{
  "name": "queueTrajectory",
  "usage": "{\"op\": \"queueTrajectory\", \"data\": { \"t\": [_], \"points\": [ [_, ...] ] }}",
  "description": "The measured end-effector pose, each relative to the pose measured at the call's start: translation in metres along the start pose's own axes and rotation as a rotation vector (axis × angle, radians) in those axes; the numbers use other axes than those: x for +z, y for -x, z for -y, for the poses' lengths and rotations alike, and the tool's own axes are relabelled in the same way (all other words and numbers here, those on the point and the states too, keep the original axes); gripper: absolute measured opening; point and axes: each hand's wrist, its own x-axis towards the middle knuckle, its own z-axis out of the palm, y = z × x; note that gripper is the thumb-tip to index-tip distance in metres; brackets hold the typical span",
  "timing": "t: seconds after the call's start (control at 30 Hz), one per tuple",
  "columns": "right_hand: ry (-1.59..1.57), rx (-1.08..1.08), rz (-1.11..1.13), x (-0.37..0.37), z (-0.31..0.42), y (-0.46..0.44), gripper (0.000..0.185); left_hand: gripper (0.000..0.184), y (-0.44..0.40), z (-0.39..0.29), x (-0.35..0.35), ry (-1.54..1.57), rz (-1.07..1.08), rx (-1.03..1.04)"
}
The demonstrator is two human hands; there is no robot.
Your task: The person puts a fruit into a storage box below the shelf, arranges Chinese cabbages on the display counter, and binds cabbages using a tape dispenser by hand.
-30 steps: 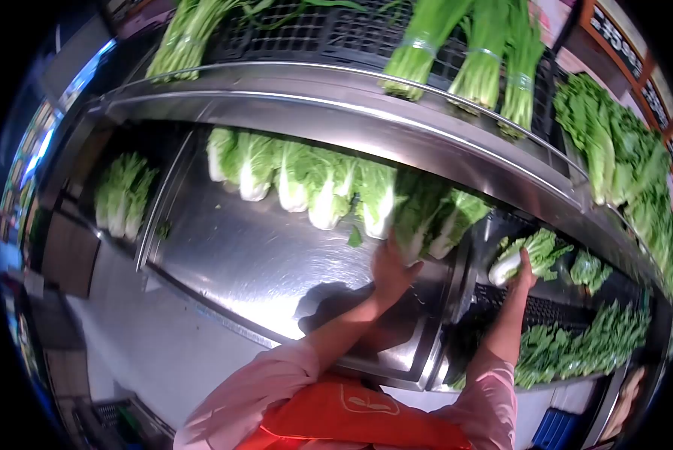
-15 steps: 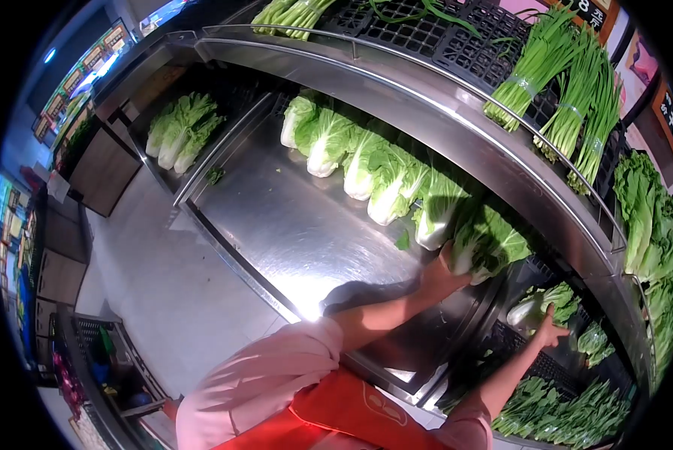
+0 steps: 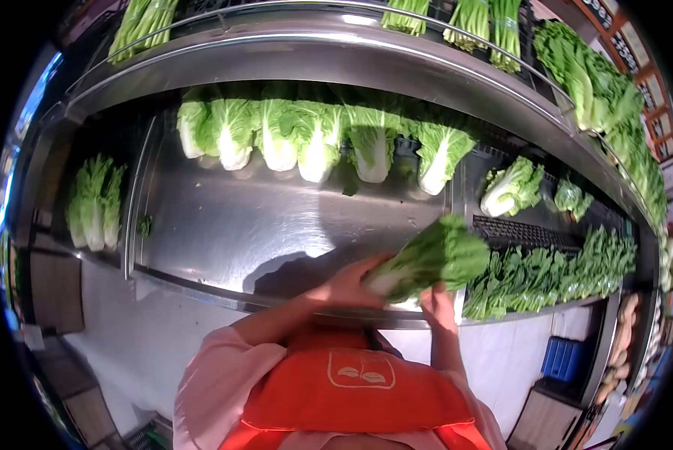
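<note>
A head of Chinese cabbage (image 3: 434,259), green-leaved with a pale base, is held in front of my chest above the steel shelf's front edge. My left hand (image 3: 351,283) is closed around its pale base end. My right hand (image 3: 438,304) grips it from below on the leafy side, its fingers partly hidden by leaves. Beyond, several Chinese cabbages (image 3: 320,146) stand in a row along the back of the steel shelf (image 3: 224,225), white bases facing me. Another cabbage (image 3: 513,189) lies in the compartment on the right.
Leafy green bundles (image 3: 546,270) fill the right front of the display. More greens (image 3: 96,202) stand at the left. A metal rail (image 3: 299,9) edges the upper shelf, which holds tied green stalks (image 3: 468,22). A blue crate (image 3: 563,358) is at lower right.
My left hand has left the right end of the cabbage row, and my right hand has left the right compartment. Both now hold one cabbage close to me. My view has turned.
</note>
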Motion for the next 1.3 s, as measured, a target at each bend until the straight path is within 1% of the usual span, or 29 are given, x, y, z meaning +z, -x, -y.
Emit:
{"op": "queueTrajectory", "data": {
  "t": [0.03,0.1,0.13,0.17,0.23,0.27,0.37,0.4,0.43,0.47,0.5,0.53,0.57,0.6,0.63,0.7,0.77,0.8,0.83,0.87,0.93,0.97,1.0,1.03,1.13,1.2,1.23,1.27,1.3],
  "points": [
    [0.044,0.027,-0.066,0.009,-0.016,0.016,0.06,0.094,0.01,0.006,-0.008,-0.078,0.084,0.066],
    [0.301,0.117,-0.177,0.064,-0.02,0.041,0.061,0.094,0.029,0.018,-0.025,-0.174,0.174,0.02],
    [0.263,0.087,-0.083,0.068,-0.035,0.044,0.061,0.095,0.036,0.023,-0.035,-0.228,0.217,-0.002],
    [0.076,0.135,-0.104,0.079,-0.042,0.051,0.057,0.095,0.042,0.029,-0.046,-0.288,0.256,-0.007],
    [0.121,0.371,-0.158,0.097,-0.038,0.059,0.068,0.095,0.054,0.038,-0.062,-0.404,0.337,-0.02],
    [0.261,0.411,-0.19,0.097,-0.039,0.065,0.061,0.094,0.058,0.041,-0.068,-0.399,0.356,-0.01],
    [0.758,0.654,-0.073,0.103,0.001,0.07,0.043,0.093,0.07,0.042,-0.086,-0.509,0.405,-0.069],
    [1.028,0.496,0.024,0.08,0.0,0.07,0.034,0.093,0.07,0.044,-0.089,-0.566,0.45,-0.091],
    [0.992,0.421,-0.054,0.102,0.028,0.067,0.031,0.093,0.071,0.042,-0.088,-0.65,0.444,-0.117],
    [1.201,0.418,0.056,0.087,0.044,0.051,0.031,0.094,0.074,0.038,-0.086,-0.733,0.438,-0.146],
    [1.087,0.344,-0.124,0.066,0.043,0.039,0.029,0.094,0.075,0.036,-0.085,-0.816,0.427,-0.177],
    [1.085,0.087,-0.227,0.049,0.041,0.013,0.025,0.096,0.075,0.037,-0.085,-0.833,0.482,-0.213],
    [1.09,-0.051,-0.254,0.057,0.057,-0.019,0.024,0.095,0.078,0.039,-0.086,-0.881,0.433,-0.104],
    [1.162,-0.209,-0.317,0.053,0.062,-0.058,0.03,0.094,0.08,0.042,-0.086,-0.928,0.38,0.003],
    [1.183,-0.341,-0.389,0.046,0.063,-0.099,0.045,0.094,0.079,0.044,-0.087,-0.975,0.323,0.107],
    [1.299,-0.512,-0.568,0.05,0.061,-0.171,0.066,0.091,0.046,0.049,-0.093,-0.727,0.12,0.088],
    [1.361,-0.603,-0.613,0.053,0.061,-0.223,0.089,0.09,0.0,0.037,-0.096,-0.444,-0.141,0.042],
    [1.421,-0.54,-0.668,0.064,0.065,-0.233,0.096,0.089,-0.027,0.028,-0.093,-0.28,-0.294,0.007],
    [1.481,-0.476,-0.722,0.078,0.07,-0.239,0.103,0.09,-0.056,0.031,-0.093,-0.268,-0.451,-0.035],
    [1.53,-0.435,-0.77,0.086,0.071,-0.245,0.109,0.094,-0.09,0.047,-0.094,-0.169,-0.595,0.009],
    [1.629,-0.437,-0.865,0.075,0.055,-0.269,0.111,0.104,-0.152,0.075,-0.093,-0.14,-0.967,0.052],
    [1.666,-0.43,-0.882,0.072,0.049,-0.274,0.113,0.105,-0.167,0.072,-0.088,-0.132,-1.04,0.052],
    [1.618,-0.492,-0.859,0.074,0.051,-0.275,0.115,0.107,-0.18,0.068,-0.084,-0.125,-1.113,0.052],
    [1.54,-0.659,-0.813,0.072,0.053,-0.275,0.111,0.108,-0.191,0.063,-0.083,-0.118,-1.186,0.055],
    [1.449,-0.784,-0.691,0.053,0.053,-0.281,0.103,0.104,-0.201,0.036,-0.077,-0.371,-1.284,-0.317],
    [1.404,-0.827,-0.631,0.047,0.06,-0.281,0.099,0.1,-0.213,0.048,-0.082,-0.363,-1.322,-0.173],
    [1.239,-0.724,-0.59,0.063,0.076,-0.27,0.097,0.098,-0.215,0.054,-0.086,-0.361,-1.344,-0.102],
    [1.218,-0.676,-0.592,0.07,0.085,-0.262,0.099,0.092,-0.21,0.04,-0.087,-0.287,-1.311,-0.165],
    [1.195,-0.632,-0.598,0.07,0.088,-0.257,0.1,0.088,-0.209,0.044,-0.089,-0.275,-1.308,-0.142]
  ]
}}
